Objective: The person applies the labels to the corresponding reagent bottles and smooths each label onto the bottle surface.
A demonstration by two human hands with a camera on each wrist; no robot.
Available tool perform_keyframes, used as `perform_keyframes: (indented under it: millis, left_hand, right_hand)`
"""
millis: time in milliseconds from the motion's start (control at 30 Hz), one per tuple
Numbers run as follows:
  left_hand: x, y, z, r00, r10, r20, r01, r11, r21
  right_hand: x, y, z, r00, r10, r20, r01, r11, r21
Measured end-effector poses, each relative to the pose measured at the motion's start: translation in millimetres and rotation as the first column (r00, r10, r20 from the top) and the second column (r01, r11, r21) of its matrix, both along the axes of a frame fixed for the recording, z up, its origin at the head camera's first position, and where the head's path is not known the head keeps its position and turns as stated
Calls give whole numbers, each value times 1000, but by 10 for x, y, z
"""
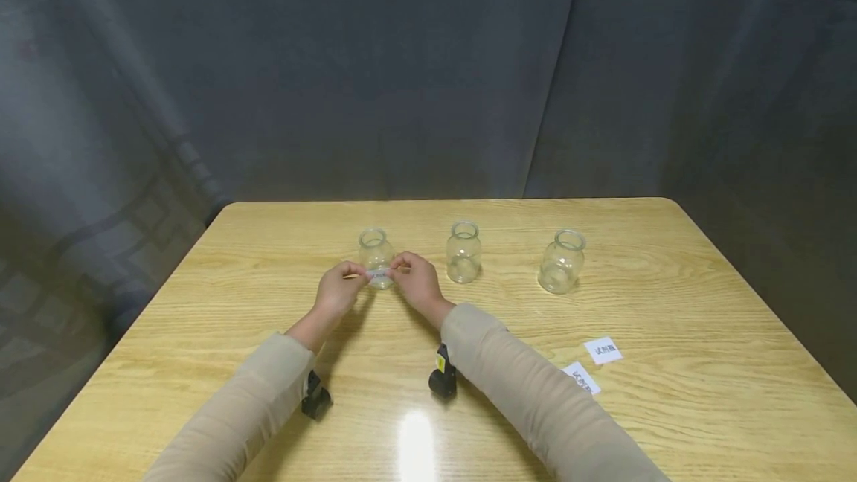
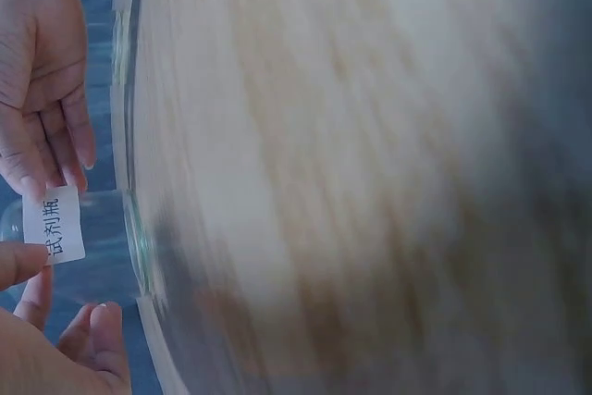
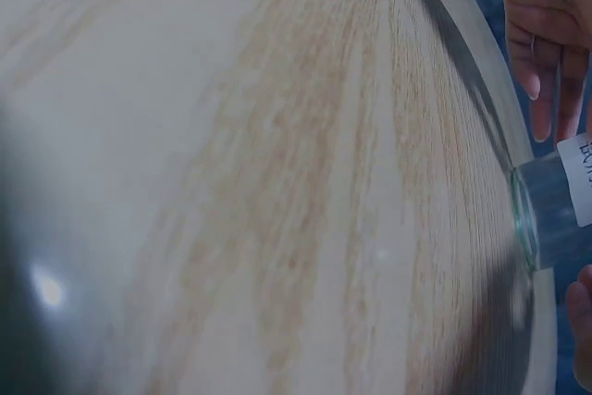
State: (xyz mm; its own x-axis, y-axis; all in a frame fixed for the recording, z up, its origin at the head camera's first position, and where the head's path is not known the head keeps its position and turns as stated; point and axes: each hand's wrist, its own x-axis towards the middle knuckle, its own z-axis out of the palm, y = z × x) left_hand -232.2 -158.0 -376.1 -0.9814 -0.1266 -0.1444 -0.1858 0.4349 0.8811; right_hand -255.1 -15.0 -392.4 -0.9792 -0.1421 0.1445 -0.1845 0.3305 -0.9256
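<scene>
My left hand (image 1: 340, 290) and right hand (image 1: 416, 283) meet at the leftmost clear glass jar (image 1: 375, 250), which stands upright on the wooden table. Between them is a small white paper label (image 2: 67, 219) with handwritten Chinese characters, lying across the front of the jar. Each hand pinches one end of it between thumb and fingers. In the left wrist view the left thumb covers the label's lower corner, while the right hand's fingertips are at its upper edge. The right wrist view shows only part of the label (image 3: 580, 178) beside the jar's base (image 3: 532, 215).
Two more glass jars stand to the right, one in the middle (image 1: 463, 255) and one farther along (image 1: 561, 265). Two written labels lie on the table at right, one (image 1: 603, 350) behind the other (image 1: 581, 377), near my right sleeve. A dark curtain (image 1: 375, 80) hangs behind the table.
</scene>
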Motion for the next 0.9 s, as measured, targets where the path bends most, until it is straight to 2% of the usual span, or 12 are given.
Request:
perform_keyframes:
  millis: [233, 467, 633, 900]
  left_hand:
    - [-10, 2, -15, 1000, 7, -11, -7, 999, 35]
    - [-22, -13, -24, 1000, 30, -4, -29, 999, 19]
    - [-27, -25, -11, 1000, 26, 1, -26, 1000, 5]
    - [-61, -62, 30, 1000, 5, -12, -5, 1000, -29]
  right_hand:
    - [-27, -11, -32, 999, -19, -31, 18, 999, -33]
    - [-42, -32, -50, 999, -23, -48, 23, 1000, 2]
    - [-28, -27, -19, 1000, -6, -15, 7, 998, 58]
    - [-52, 1, 33, 999, 31, 35, -33, 999, 39]
